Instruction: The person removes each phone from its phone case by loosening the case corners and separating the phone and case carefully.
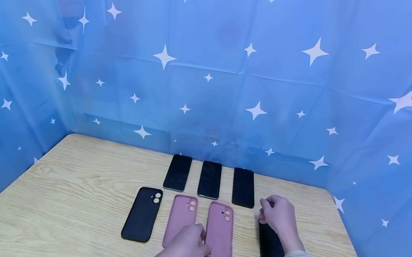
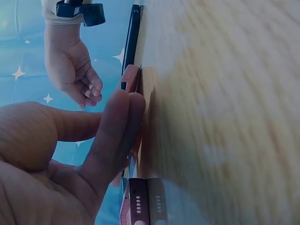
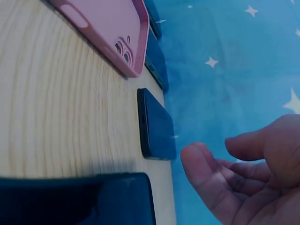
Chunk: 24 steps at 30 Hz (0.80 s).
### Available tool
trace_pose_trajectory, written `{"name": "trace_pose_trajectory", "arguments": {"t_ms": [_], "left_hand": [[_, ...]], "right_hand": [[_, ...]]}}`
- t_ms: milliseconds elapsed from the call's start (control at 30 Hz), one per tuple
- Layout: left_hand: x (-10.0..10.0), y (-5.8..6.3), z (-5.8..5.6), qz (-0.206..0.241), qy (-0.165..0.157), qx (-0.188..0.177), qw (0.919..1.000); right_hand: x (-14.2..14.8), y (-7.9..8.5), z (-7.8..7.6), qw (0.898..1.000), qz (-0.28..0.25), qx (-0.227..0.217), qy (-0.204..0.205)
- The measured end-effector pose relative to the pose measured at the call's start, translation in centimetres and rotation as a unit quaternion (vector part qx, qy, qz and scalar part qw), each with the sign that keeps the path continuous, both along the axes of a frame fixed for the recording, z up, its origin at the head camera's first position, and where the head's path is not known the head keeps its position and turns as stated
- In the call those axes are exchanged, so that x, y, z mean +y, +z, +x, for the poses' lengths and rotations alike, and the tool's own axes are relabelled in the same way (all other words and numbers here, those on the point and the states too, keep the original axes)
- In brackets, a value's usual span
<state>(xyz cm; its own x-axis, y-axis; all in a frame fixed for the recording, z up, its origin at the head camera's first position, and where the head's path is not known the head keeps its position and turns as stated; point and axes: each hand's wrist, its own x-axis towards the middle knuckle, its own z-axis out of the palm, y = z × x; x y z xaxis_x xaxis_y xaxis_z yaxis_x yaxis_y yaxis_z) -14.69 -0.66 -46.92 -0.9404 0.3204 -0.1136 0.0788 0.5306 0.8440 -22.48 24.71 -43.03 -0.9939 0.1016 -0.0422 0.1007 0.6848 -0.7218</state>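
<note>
My left hand [image 1: 187,245] is at the lower left corner of the right pink phone case [image 1: 220,232], its thumb and bent fingers pinching that corner, partly hidden. Just left of it lies another pink phone case [image 1: 181,216], its lower end overlapped by the hand. In the left wrist view, the left hand's fingers [image 2: 115,126] are close to the tabletop. My right hand [image 1: 278,212] hovers over a black phone case [image 3: 70,201], fingers loosely curled around nothing; in the right wrist view the thumb stands apart from the fingertips.
Three dark phones form a row at the back: left [image 1: 177,172], middle [image 1: 210,180] and right [image 1: 244,187]. A further black phone case [image 1: 142,214] lies left of the pink ones. Behind the wooden table [image 1: 52,202] hangs a blue star-patterned curtain [image 1: 214,79].
</note>
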Motion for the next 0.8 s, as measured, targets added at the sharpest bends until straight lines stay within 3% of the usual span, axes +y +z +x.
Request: {"name": "trace_pose_trajectory", "arguments": {"t_ms": [300, 633, 800], "left_hand": [[-0.3, 0.2, 0.1, -0.036, 0.001, 0.037, 0.9987], [-0.3, 1.0, -0.3, -0.015, -0.035, 0.093, 0.995], [0.1, 1.4, -0.2, -0.011, -0.052, 0.112, 0.9923]], "right_hand": [[1.4, 0.0, 0.9, 1.0, 0.008, -0.008, 0.006], [3.4, -0.1, 2.0, 0.99, 0.132, 0.03, 0.039], [4.2, -0.5, 2.4, 0.986, 0.16, 0.031, 0.039]]}}
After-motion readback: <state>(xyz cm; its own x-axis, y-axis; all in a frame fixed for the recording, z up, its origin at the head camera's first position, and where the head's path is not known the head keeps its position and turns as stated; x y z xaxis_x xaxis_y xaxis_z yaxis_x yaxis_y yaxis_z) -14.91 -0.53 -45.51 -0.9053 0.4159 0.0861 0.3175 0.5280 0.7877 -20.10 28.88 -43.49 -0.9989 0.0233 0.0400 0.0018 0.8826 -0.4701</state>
